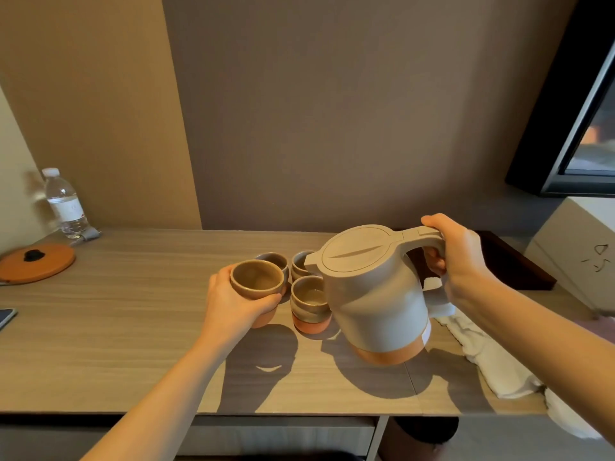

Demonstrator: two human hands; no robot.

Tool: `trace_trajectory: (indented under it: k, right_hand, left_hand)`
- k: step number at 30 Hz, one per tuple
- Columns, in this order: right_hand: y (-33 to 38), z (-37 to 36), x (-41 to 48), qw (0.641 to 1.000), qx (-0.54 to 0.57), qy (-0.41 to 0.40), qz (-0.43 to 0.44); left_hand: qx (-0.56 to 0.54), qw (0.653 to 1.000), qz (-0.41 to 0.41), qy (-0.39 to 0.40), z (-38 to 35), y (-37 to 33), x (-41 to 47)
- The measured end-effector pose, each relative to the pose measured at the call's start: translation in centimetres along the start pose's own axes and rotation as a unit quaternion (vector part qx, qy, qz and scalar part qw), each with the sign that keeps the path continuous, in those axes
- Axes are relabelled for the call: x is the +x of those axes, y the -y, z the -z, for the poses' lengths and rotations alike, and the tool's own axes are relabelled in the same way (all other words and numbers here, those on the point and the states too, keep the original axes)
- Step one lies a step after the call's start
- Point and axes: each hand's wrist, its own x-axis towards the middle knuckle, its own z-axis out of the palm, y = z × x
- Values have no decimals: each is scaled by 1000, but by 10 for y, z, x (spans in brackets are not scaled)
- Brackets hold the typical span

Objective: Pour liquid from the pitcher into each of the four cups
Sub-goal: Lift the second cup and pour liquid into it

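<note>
A grey pitcher with an orange base and a closed lid hangs tilted to the left above the desk; my right hand grips its handle. My left hand holds a brown cup with an orange foot, lifted slightly, left of the pitcher's spout. A second cup stands just under the spout and shows liquid inside. Two more cups stand behind: one partly hidden by the held cup, the other partly hidden by the spout.
On the wooden desk an orange lid and a water bottle sit at the far left, a phone edge at the left border. A white cloth lies at the right, a dark tray and white box behind it.
</note>
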Motion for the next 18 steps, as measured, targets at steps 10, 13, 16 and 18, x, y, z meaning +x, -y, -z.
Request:
trace_trajectory:
  k: [10,13,16,18]
  right_hand:
    - [10,-6,-1,998,-40,37,20]
    - [9,-7,-2,996,-67,54,28]
    - [8,-7,-4,994,-86,54,29]
    - [8,-6,-5,993,-93,61,29]
  left_hand:
    - [124,986,-96,63,-10,-18,-5]
    - [143,978,-116,94,-11,-20,-5]
    - [155,974,-126,108,-14,-21,-7]
    - [157,973,-127,113,-16,-22,-8]
